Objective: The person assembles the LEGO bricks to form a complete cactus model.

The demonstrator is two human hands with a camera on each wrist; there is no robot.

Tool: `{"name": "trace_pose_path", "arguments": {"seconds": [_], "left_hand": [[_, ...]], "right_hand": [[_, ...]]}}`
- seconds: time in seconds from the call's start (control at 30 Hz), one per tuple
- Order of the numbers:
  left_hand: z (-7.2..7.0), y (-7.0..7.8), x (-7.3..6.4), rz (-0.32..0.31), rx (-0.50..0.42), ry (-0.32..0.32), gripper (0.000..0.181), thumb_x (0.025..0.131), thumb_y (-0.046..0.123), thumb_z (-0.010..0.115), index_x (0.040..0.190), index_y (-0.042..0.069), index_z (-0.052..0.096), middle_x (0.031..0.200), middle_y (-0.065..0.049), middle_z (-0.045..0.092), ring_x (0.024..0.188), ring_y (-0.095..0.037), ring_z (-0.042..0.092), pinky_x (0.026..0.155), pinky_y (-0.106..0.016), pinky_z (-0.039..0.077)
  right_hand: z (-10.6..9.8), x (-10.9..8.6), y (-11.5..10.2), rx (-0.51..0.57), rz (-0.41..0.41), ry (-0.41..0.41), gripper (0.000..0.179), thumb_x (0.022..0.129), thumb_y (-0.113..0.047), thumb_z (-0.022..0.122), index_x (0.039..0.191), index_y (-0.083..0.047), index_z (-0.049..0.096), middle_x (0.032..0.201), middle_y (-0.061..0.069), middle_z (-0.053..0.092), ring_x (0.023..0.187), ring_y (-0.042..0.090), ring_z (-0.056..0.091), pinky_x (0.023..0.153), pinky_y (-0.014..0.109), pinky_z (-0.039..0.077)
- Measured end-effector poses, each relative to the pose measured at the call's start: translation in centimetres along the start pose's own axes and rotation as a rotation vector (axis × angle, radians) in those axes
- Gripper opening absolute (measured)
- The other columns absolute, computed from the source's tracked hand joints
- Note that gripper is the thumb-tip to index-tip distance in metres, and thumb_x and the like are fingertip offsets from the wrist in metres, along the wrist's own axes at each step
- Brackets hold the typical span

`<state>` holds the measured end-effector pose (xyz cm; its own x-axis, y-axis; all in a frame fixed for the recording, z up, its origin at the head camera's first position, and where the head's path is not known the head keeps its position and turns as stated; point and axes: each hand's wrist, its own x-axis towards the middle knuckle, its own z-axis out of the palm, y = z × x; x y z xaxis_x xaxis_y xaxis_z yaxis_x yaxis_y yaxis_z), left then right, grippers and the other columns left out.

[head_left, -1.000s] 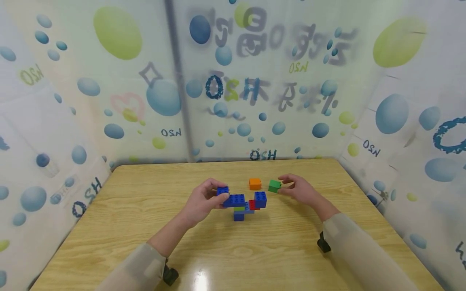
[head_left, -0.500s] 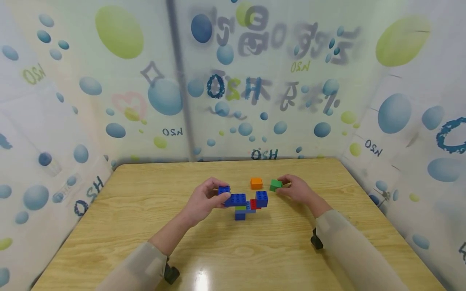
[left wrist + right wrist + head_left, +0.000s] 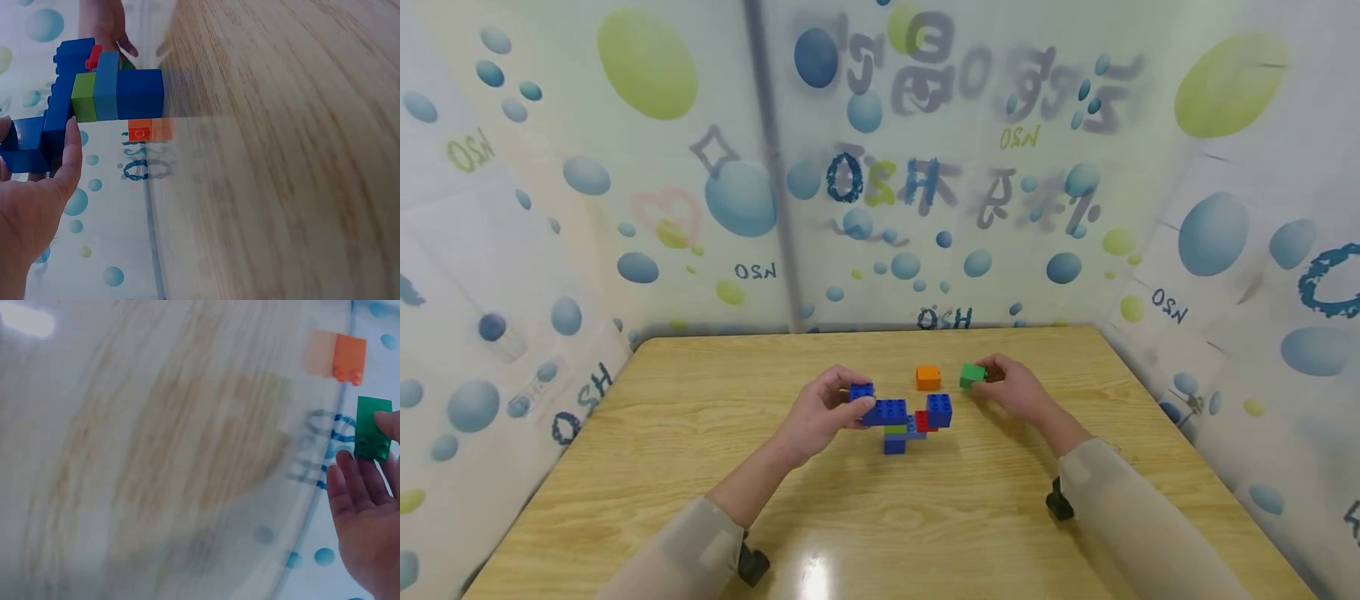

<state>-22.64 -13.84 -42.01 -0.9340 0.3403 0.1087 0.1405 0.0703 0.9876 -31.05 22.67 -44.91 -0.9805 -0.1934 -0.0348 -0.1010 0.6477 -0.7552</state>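
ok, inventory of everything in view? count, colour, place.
Wood-grain table: 1, light brown, foreground.
Multicoloured plastic brick assembly: 1, dark blue/light blue/lime/red, mid-table.
Orange plastic brick: 1, orange, far tabletop.
Green plastic brick: 1, green, right of orange brick.
Spotted backdrop: count unclear, whitish/blue/green, behind and beside table.
Boxy wrist devices: 2, black, one per wrist.
Long sleeves: 2, beige, left and right.
Left grip: 1, bare, on assembly.
Right grip: 1, bare, on green brick.

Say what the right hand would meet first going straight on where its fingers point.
Past the green block the right hand holds, probably the orange block, though depth is unclear.
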Motion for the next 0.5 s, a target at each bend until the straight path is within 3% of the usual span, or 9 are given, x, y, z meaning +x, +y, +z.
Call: {"name": "trace_pose_path", "arguments": {"seconds": [0.37, 0.5], "left_hand": [[-0.1, -0.2, 0.1, -0.005, 0.002, 0.007, 0.035, 0.107, 0.017, 0.074, 0.137, 0.004, 0.064, 0.125, -0.015, 0.067, 0.109, -0.025, 0.07, 0.088, -0.039, 0.069], [0.0, -0.1, 0.1, -0.006, 0.001, 0.006, 0.035, 0.107, 0.017, 0.074, 0.138, 0.004, 0.063, 0.125, -0.016, 0.067, 0.109, -0.025, 0.07, 0.088, -0.038, 0.069]], "right_hand": [[-0.3, -1.9, -3.0, 0.085, -0.227, 0.06, 0.047, 0.108, -0.019, 0.072, 0.151, -0.006, 0.061, 0.14, 0.02, 0.067, 0.125, 0.036, 0.069, 0.109, 0.054, 0.06], [-0.5, -2.9, -4.4, 0.109, -0.272, 0.058, 0.049, 0.108, -0.019, 0.073, 0.154, -0.009, 0.061, 0.142, 0.019, 0.062, 0.123, 0.034, 0.07, 0.109, 0.047, 0.062]]}}
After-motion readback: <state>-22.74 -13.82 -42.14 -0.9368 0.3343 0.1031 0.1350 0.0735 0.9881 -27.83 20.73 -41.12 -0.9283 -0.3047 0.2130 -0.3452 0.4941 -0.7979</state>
